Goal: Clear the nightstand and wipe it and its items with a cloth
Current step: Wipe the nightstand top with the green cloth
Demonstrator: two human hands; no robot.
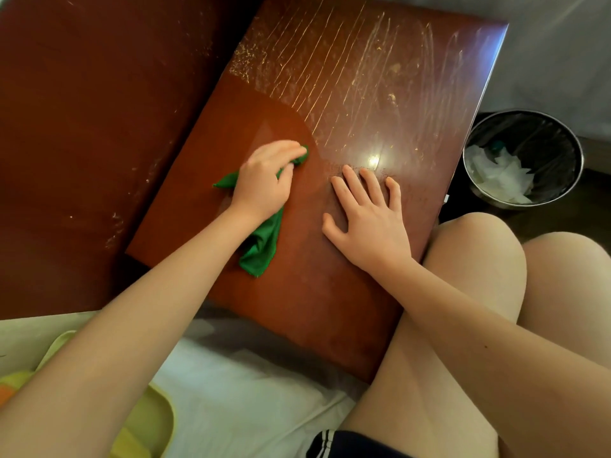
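Broadly, the nightstand (330,292) fills the middle of the view, its glossy red-brown top set at a slant. Pale streaks and specks cover the far half, while a curved patch around the left hand is smooth and unmarked. A dark wood panel (99,127) stands against the top's left edge, also flecked with pale spots. A white sheet (248,391) lies below the near edge, with a yellow thing (155,421) on it at lower left; what it is I cannot tell. Bare knees (479,259) sit at the right edge of the top. Beyond them, a round dark bin (529,130) stands on the floor just beside the nightstand, with crumpled white paper (499,180) inside.

A green cloth (261,242) lies on the left part of the top, one end bunched, the other trailing towards the near edge. The left hand (264,180) has its fingers curled over the bunched end and presses it to the wood. The right hand (370,216) rests palm down just to the right, fingers straight and spread, gripping nothing.
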